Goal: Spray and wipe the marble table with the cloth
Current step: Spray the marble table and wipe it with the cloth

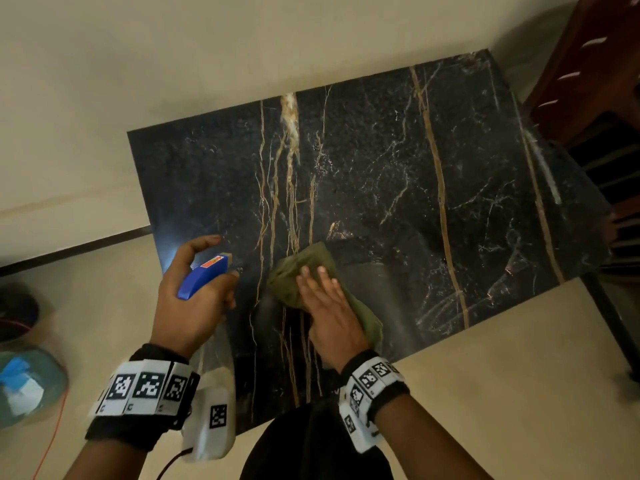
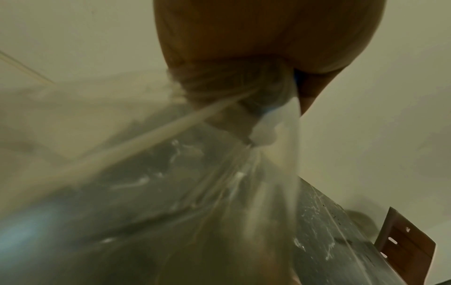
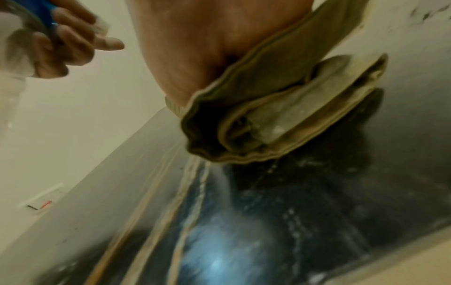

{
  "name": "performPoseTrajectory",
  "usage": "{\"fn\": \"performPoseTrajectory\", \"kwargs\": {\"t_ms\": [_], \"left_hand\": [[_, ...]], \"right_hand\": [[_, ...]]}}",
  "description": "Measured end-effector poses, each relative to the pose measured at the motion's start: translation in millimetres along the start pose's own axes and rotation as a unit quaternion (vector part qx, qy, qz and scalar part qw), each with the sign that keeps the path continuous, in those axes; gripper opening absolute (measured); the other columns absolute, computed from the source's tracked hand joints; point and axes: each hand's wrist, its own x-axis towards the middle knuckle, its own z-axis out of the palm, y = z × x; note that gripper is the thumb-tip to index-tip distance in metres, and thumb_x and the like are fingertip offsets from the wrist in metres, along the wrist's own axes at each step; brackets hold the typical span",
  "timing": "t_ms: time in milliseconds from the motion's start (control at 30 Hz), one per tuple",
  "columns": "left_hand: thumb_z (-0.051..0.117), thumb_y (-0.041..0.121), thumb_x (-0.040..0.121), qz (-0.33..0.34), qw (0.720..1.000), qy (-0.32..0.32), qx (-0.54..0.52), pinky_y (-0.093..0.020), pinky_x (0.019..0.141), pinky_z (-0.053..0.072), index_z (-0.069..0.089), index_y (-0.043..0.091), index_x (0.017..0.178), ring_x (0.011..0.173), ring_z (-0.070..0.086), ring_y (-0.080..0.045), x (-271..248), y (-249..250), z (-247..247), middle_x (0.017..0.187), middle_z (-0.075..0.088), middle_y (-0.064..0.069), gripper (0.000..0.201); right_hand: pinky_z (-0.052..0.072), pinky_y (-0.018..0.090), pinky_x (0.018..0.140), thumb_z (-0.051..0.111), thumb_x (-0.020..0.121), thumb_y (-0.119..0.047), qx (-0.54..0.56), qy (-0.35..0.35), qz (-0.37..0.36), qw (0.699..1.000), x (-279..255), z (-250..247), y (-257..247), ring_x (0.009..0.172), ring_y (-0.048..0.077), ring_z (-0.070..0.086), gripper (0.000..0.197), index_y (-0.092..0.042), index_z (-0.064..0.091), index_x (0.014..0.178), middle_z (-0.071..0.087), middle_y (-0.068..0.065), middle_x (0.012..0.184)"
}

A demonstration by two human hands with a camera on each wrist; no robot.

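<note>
Folded olive-green cloth flat on the black marble table, close to the table's near edge, and the right hand presses down on it with fingers laid out straight, palm on top, no pinch at all. Just left of the cloth, over the table's near-left corner, the left hand wraps round the blue-headed spray bottle, fingers curled tight at the trigger, clear body hanging below. Judging by the dull smears near the table's front right, some wiping looks done; the far half toward the wall shows no streaks, so plenty seems left. A brown chair sits beyond the table's right edge.
</note>
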Motion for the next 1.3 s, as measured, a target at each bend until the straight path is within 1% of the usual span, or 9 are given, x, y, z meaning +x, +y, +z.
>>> {"fn": "performPoseTrajectory", "kwargs": {"t_ms": [133,267,467,600,767,900,1000,1133,1300], "left_hand": [[0.064,-0.007,0.091,-0.006,1.0,0.004,-0.004,-0.024,0.052,0.056,0.056,0.018,0.134,0.066,0.064,-0.029,5.8,3.9,-15.0,0.09,0.068,-0.024,0.05],[0.064,-0.008,0.09,-0.002,1.0,0.012,-0.007,-0.03,0.053,0.056,0.057,0.019,0.132,0.067,0.065,-0.028,11.6,9.0,-17.7,0.09,0.068,-0.025,0.05],[0.062,-0.011,0.088,-0.012,1.0,0.013,-0.008,-0.037,0.056,0.053,0.058,0.019,0.129,0.074,0.065,-0.032,21.9,14.2,-5.0,0.089,0.067,-0.025,0.051],[0.062,-0.009,0.089,-0.021,0.999,0.021,-0.013,-0.034,0.052,0.051,0.059,0.021,0.127,0.067,0.062,-0.032,33.0,22.5,-2.0,0.087,0.066,-0.03,0.049],[0.062,-0.009,0.09,-0.015,1.0,0.026,-0.005,-0.026,0.048,0.054,0.057,0.021,0.132,0.066,0.064,-0.03,48.1,41.2,-5.6,0.087,0.068,-0.023,0.051],[0.063,-0.009,0.09,-0.006,0.999,0.035,-0.005,-0.039,0.054,0.053,0.059,0.025,0.128,0.065,0.065,-0.031,56.9,55.9,-6.5,0.084,0.068,-0.024,0.05],[0.064,-0.008,0.09,-0.005,0.999,0.044,-0.014,-0.032,0.05,0.053,0.06,0.024,0.128,0.063,0.064,-0.03,64.7,57.8,-6.3,0.079,0.067,-0.021,0.05],[0.062,-0.009,0.091,-0.014,0.999,0.045,-0.009,-0.026,0.046,0.051,0.06,0.024,0.128,0.059,0.063,-0.024,72.3,53.2,-3.6,0.069,0.064,-0.013,0.05],[0.061,-0.011,0.092,-0.029,0.998,0.045,-0.017,-0.024,0.046,0.05,0.06,0.022,0.127,0.061,0.06,-0.028,75.1,50.1,4.8,0.071,0.062,-0.021,0.049]], "right_hand": [[0.001,0.042,0.125,0.046,0.081,0.007,0.007,0.081,0.129,0.988,12.9,-27.3,43.9,0.153,0.024,-0.007,0.089,-0.019,0.012,0.159,0.002,-0.003,0.166],[-0.001,0.043,0.125,0.044,0.082,0.006,-0.003,0.101,0.178,0.979,25.9,-30.7,47.0,0.153,0.029,-0.004,0.084,-0.012,0.013,0.158,0.004,0.005,0.166],[-0.005,0.042,0.124,0.048,0.082,0.002,-0.02,0.024,0.028,0.999,23.9,-2.1,-1.0,0.151,0.023,-0.016,0.088,-0.015,0.008,0.159,-0.005,-0.001,0.166],[-0.004,0.04,0.124,0.028,0.084,-0.004,-0.042,-0.01,-0.01,0.999,28.1,-13.1,17.4,0.152,0.017,-0.016,0.08,-0.019,0.005,0.159,-0.006,-0.005,0.166],[0.004,0.043,0.125,0.044,0.082,0.001,-0.04,-0.007,0.01,0.999,34.3,-34.1,40.5,0.153,0.018,-0.01,0.088,-0.022,0.007,0.159,-0.002,-0.007,0.166],[0.012,0.048,0.124,0.048,0.081,0.003,-0.014,0.033,0.093,0.995,47.0,-45.8,51.7,0.153,0.02,-0.009,0.089,-0.021,0.01,0.158,-0.001,-0.006,0.166],[0.016,0.05,0.123,0.05,0.08,0.004,-0.004,0.053,0.125,0.991,54.1,-37.9,38.7,0.153,0.024,-0.006,0.089,-0.017,0.015,0.158,0.002,-0.002,0.166],[0.001,0.043,0.122,0.058,0.077,0.002,-0.008,0.016,0.03,0.999,47.5,-13.7,0.2,0.153,0.024,-0.006,0.097,-0.021,0.009,0.158,0.001,-0.001,0.167],[0.003,0.041,0.122,0.058,0.078,-0.001,-0.03,-0.032,-0.041,0.998,50.1,-18.3,5.8,0.153,0.02,-0.004,0.094,-0.022,0.013,0.158,0.001,-0.005,0.167]]}}
